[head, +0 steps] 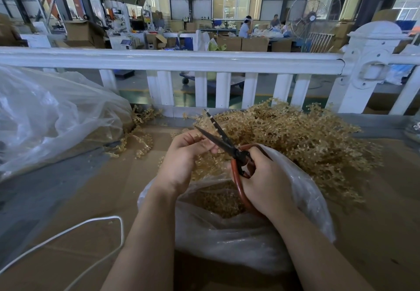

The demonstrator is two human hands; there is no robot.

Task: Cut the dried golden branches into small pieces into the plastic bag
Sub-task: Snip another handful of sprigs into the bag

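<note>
A big pile of dried golden branches (295,140) lies on the cardboard-covered table, right of centre. My left hand (184,161) pinches one golden sprig (204,120) that sticks up behind it. My right hand (266,183) grips the red handles of the scissors (218,138), whose dark blades are spread around that sprig. Below both hands an open clear plastic bag (227,240) holds small golden cut pieces (218,199).
A large crumpled clear plastic bag (52,113) fills the left side, with loose golden bits (138,140) beside it. A white cord (91,227) loops at the lower left. A white fence rail (170,59) runs behind the table. People work far behind it.
</note>
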